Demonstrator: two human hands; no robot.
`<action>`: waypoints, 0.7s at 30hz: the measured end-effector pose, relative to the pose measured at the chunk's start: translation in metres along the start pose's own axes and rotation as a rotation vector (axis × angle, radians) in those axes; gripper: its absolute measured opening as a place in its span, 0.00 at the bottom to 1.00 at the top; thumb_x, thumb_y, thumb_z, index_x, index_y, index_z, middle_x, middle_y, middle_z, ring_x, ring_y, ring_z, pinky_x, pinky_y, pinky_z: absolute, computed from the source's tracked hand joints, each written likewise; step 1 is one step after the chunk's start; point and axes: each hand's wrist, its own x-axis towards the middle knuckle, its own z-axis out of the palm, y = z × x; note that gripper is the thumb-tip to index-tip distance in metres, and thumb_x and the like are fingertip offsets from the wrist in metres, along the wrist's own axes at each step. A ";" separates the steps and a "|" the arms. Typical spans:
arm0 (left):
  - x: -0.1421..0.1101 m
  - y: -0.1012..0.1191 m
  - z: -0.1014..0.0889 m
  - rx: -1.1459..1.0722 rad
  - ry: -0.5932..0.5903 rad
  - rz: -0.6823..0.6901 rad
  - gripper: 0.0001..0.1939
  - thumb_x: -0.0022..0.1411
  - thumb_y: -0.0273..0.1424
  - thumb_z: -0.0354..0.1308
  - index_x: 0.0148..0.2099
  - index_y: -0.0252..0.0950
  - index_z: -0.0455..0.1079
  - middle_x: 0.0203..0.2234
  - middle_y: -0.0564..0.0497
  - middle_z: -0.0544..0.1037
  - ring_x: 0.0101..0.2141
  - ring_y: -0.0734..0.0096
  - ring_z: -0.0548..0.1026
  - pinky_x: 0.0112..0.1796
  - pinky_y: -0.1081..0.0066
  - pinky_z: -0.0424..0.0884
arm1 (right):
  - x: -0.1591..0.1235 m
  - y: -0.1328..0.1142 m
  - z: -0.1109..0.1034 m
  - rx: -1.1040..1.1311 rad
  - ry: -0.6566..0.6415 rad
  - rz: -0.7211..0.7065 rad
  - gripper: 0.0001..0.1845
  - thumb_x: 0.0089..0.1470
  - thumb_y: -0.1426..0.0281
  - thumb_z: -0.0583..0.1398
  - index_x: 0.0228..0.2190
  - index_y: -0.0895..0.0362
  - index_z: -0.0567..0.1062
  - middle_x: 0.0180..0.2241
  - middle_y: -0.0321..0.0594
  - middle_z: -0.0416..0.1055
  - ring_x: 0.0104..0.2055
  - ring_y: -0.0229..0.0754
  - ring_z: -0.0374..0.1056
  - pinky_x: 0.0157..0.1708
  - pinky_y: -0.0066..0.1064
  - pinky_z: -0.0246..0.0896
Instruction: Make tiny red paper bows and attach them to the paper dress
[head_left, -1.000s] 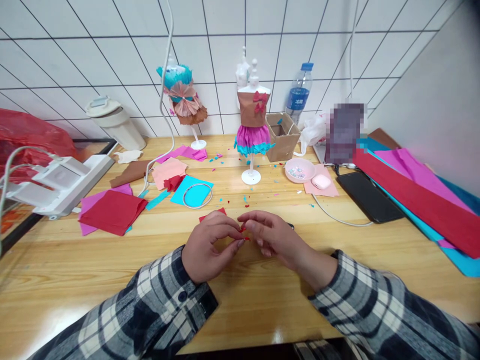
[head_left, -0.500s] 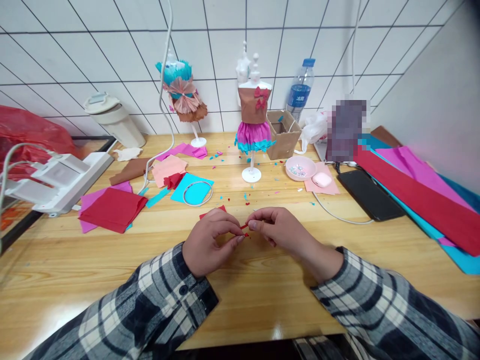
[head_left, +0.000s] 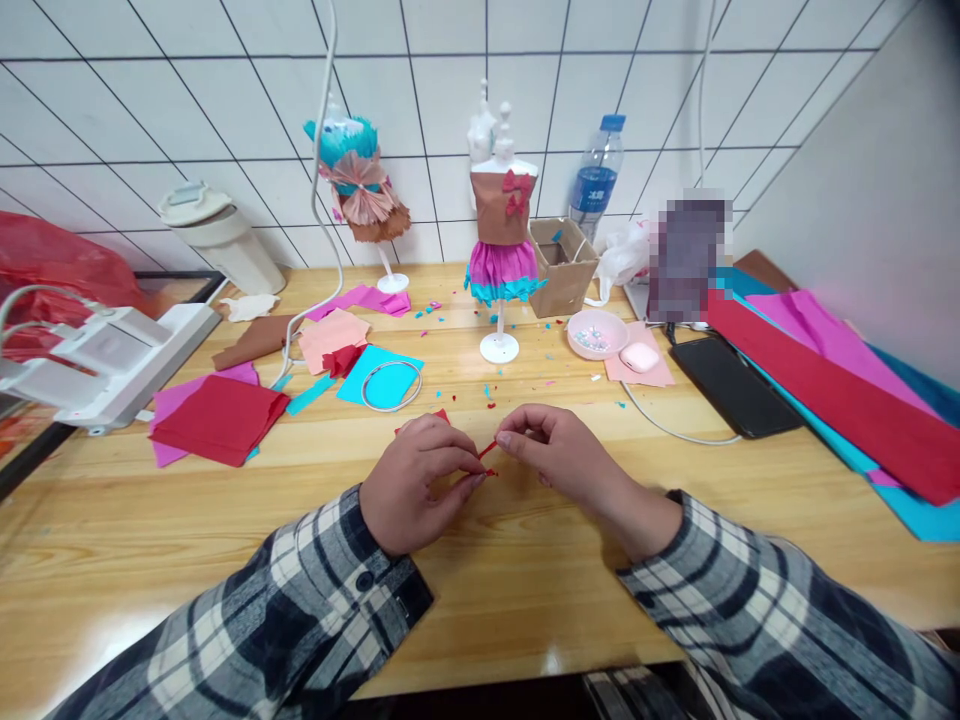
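Note:
My left hand (head_left: 424, 480) pinches a small piece of red paper, whose lower tip shows below the fingertips. Between both hands runs a thin red paper strip (head_left: 487, 448), and the fingertips of my right hand (head_left: 559, 450) are closed on its upper end. A larger scrap of red paper (head_left: 441, 414) lies partly hidden behind my left hand. Beyond the hands stands a white mini mannequin (head_left: 499, 348), dressed in a brown top (head_left: 501, 215) with two red bows and a pink skirt (head_left: 504, 268) edged in turquoise.
A second dressed mannequin (head_left: 366, 190) stands at the back left. Coloured paper sheets (head_left: 225, 415) lie left, with a wire ring (head_left: 391, 386). At right are a pink bowl (head_left: 597, 335), a black phone (head_left: 735, 385) and long paper strips (head_left: 832, 390). A cable (head_left: 330, 180) hangs down.
My right hand has moved slightly up and away from my left, and more of the red strip shows between them. The whole view has shifted a little.

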 end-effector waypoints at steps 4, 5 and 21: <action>-0.002 0.000 0.000 -0.041 -0.002 -0.023 0.05 0.58 0.26 0.58 0.33 0.37 0.75 0.31 0.48 0.78 0.33 0.67 0.72 0.38 0.63 0.68 | 0.002 0.001 -0.002 0.008 0.036 -0.034 0.07 0.50 0.65 0.61 0.27 0.56 0.74 0.23 0.32 0.68 0.22 0.33 0.57 0.23 0.27 0.53; -0.002 0.001 -0.001 -0.062 0.007 -0.050 0.05 0.58 0.27 0.59 0.33 0.37 0.76 0.33 0.48 0.78 0.34 0.67 0.72 0.39 0.63 0.68 | 0.002 0.002 -0.002 -0.018 0.050 -0.056 0.06 0.50 0.66 0.61 0.27 0.56 0.74 0.24 0.33 0.69 0.23 0.33 0.58 0.24 0.27 0.54; 0.001 -0.001 -0.001 -0.077 -0.048 -0.073 0.04 0.58 0.30 0.60 0.32 0.38 0.75 0.30 0.50 0.80 0.32 0.68 0.74 0.38 0.64 0.67 | -0.001 0.005 0.002 -0.208 0.047 -0.184 0.04 0.50 0.68 0.61 0.28 0.55 0.76 0.25 0.34 0.71 0.23 0.34 0.57 0.25 0.28 0.53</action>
